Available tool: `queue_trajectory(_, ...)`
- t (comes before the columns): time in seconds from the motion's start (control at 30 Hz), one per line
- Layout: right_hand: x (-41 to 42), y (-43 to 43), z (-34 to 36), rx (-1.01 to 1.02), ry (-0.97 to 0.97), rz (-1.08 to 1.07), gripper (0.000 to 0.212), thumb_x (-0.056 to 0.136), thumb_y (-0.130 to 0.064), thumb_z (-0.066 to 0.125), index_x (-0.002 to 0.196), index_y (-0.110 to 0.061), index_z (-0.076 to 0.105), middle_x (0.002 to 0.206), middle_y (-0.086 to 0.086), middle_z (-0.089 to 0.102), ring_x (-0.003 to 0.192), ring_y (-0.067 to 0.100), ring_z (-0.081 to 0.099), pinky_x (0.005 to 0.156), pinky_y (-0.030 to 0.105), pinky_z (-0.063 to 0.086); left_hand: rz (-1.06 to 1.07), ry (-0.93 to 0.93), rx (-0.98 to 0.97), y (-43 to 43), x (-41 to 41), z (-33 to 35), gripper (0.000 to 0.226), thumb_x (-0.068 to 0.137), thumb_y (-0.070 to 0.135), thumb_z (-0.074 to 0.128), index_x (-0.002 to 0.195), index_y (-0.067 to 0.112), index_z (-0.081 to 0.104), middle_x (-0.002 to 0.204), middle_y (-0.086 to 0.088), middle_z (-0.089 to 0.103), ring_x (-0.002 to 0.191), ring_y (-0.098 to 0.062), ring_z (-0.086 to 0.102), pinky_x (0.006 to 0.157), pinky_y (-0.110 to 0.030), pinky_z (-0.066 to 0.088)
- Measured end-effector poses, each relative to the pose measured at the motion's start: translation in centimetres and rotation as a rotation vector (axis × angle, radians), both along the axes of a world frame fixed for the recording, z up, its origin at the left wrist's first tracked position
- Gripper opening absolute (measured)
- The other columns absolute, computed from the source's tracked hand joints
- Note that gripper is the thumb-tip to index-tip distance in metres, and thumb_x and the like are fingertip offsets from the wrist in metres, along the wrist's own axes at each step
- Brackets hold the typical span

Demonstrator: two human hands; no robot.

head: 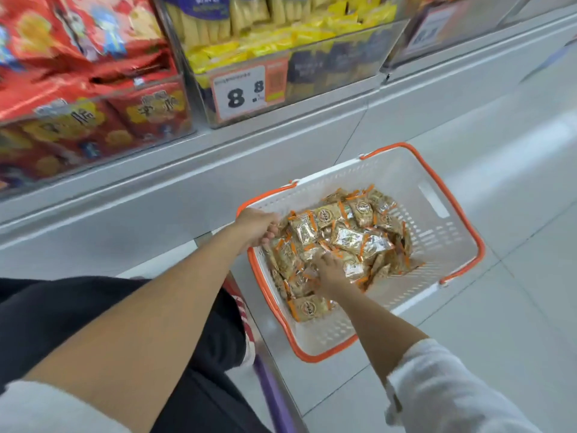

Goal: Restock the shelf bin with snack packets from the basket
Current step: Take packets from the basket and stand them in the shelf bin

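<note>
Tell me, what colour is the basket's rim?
Orange, on a white basket; the head view shows it.

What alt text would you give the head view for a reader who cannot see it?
Both of a person's hands reach into a white basket with orange trim on the floor, left hand at its rim, right hand on the heap of snack packets. Above, shelf bins hold red and yellow packs.

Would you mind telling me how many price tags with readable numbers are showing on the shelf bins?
2. One price tag reading 8.8 sits on the yellow-snack bin; a blurrier one is on the bin to its right. Others may lie outside the frame.
</note>
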State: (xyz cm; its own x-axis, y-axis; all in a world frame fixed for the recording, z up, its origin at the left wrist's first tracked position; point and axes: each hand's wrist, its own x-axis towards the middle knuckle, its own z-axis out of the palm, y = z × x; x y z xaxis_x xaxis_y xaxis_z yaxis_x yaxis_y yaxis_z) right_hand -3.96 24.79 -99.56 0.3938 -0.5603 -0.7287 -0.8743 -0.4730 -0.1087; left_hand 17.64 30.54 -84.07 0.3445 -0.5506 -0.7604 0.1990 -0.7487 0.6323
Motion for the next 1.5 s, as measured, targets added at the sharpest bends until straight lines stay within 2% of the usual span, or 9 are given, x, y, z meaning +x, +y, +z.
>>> queue_trajectory(0.17, -1.1, 0.4, 0.2, -0.098, -0.158, -0.078, 0.033, 0.085, 0.003, 0.058, 0.108, -0.021, 0.057, 0.124, 0.003, 0.043, 0.117, 0.029, 0.048, 0.091, 0.036, 0.047, -0.032, -0.018, 0.020, 0.1, -0.6, 0.0, 0.015, 0.095, 0.017, 0.053, 0.094, 0.005, 0.062, 0.078, -0.006, 0.062, 0.056, -0.012, 0.054, 0.053, -0.019, 0.046)
queue_trajectory(0.37, -0.2, -1.1, 8.2, 0.074, -0.639, -0.784, 0.014, 0.086, 0.005, 0.058, 0.081, -0.005, 0.065, 0.074, 0.005, 0.061, 0.066, 0.017, 0.058, 0.050, 0.019, 0.044, -0.078, -0.041, 0.016, 0.5, -1.4, 1.1, 0.029, 0.098, 0.013, 0.052, 0.123, -0.001, 0.057, 0.099, -0.012, 0.063, 0.069, -0.016, 0.061, 0.059, -0.021, 0.053)
queue_trajectory(0.5, 1.4, -1.8, 15.7, 0.600, -1.001, -1.031, 0.030, 0.091, 0.010, 0.041, 0.071, -0.008, 0.054, 0.069, 0.004, 0.058, 0.066, 0.014, 0.057, 0.065, 0.026, 0.053, -0.211, 0.107, -0.070, 0.3, -2.3, 3.4, 0.067, 0.093, 0.022, 0.064, 0.150, 0.030, 0.030, 0.142, -0.003, 0.041, 0.119, -0.022, 0.055, 0.075, -0.029, 0.057)
queue_trajectory(0.63, 3.2, -2.9, 22.6, 0.918, -1.269, -1.063, 0.024, 0.094, -0.009, 0.040, 0.104, -0.003, 0.062, 0.100, 0.010, 0.069, 0.093, 0.025, 0.066, 0.085, 0.036, 0.054, -0.010, 0.085, -0.264, -0.5, -2.1, 6.6, 0.064, 0.082, 0.014, 0.077, 0.136, 0.019, 0.043, 0.123, -0.009, 0.063, 0.080, -0.013, 0.068, 0.066, -0.032, 0.061)
queue_trajectory(0.77, 5.7, -3.6, 27.6, 0.710, -1.233, -0.872, 0.017, 0.094, -0.011, 0.058, 0.105, 0.000, 0.065, 0.095, 0.008, 0.071, 0.093, 0.019, 0.068, 0.086, 0.028, 0.057, 0.051, 0.014, -0.382, -0.1, 0.3, 11.8, 0.050, 0.076, 0.014, 0.081, 0.116, 0.013, 0.052, 0.086, -0.002, 0.071, 0.060, -0.007, 0.068, 0.070, -0.033, 0.060)
queue_trajectory(1.0, 10.8, -4.1, 37.0, 0.327, -1.269, -0.515, 0.007, 0.086, -0.006, 0.070, 0.091, -0.001, 0.071, 0.084, 0.007, 0.073, 0.074, 0.015, 0.067, 0.079, 0.031, 0.059, -0.034, -0.148, -0.554, 2.1, 5.5, 21.8, 0.018, 0.087, 0.018, 0.071, 0.103, 0.012, 0.067, 0.094, -0.006, 0.069, 0.077, -0.010, 0.064, 0.067, -0.021, 0.059)
queue_trajectory(1.13, 14.0, -3.2, 43.0, 0.224, -1.287, -0.369, 0.014, 0.086, -0.012, 0.072, 0.096, -0.003, 0.071, 0.091, 0.011, 0.072, 0.074, 0.015, 0.068, 0.068, 0.028, 0.058, -0.077, -0.066, -0.583, 4.1, 7.9, 27.5, 0.038, 0.079, 0.010, 0.077, 0.113, 0.014, 0.059, 0.105, -0.007, 0.073, 0.092, -0.018, 0.071, 0.082, -0.034, 0.059)
queue_trajectory(1.23, 17.2, -2.1, 47.2, 0.268, -1.369, -0.257, 0.011, 0.083, -0.011, 0.075, 0.092, -0.007, 0.071, 0.091, 0.011, 0.071, 0.085, 0.021, 0.067, 0.087, 0.041, 0.054, -0.018, -0.156, -0.709, 5.4, 9.9, 31.2, 0.042, 0.080, -0.002, 0.073, 0.118, 0.010, 0.059, 0.108, -0.013, 0.071, 0.095, -0.022, 0.071, 0.080, -0.034, 0.059)
queue_trajectory(1.5, 25.1, 1.7, 55.8, 0.194, -1.452, -0.126, 0.040, 0.078, -0.003, 0.079, 0.113, -0.011, 0.060, 0.109, -0.001, 0.064, 0.092, 0.001, 0.062, 0.061, 0.009, 0.050, 0.085, -0.508, -0.819, 10.4, 16.6, 39.6, 0.029, 0.078, 0.006, 0.078, 0.095, 0.022, 0.062, 0.084, 0.003, 0.070, 0.077, -0.009, 0.067, 0.055, -0.014, 0.050)
